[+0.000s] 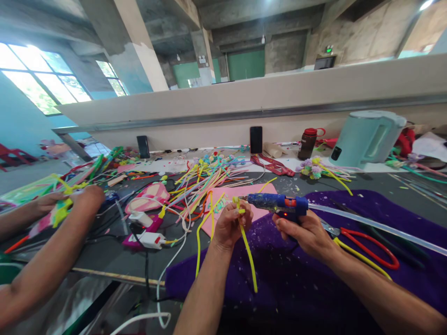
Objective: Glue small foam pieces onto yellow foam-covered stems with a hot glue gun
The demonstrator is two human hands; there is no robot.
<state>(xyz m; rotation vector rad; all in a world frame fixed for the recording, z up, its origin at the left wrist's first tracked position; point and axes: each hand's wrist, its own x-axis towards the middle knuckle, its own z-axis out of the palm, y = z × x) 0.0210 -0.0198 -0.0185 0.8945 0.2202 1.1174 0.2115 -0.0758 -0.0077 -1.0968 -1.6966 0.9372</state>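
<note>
At the yellow stem (249, 253) — blue glue gun (278, 203)

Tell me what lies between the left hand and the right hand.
The front of the blue glue gun, held in the right hand, its tip close to the yellow strip in the left hand. The head view shows it.

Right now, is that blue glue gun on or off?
On, it seems: a small red light glows on the glue gun in the right hand.
</note>
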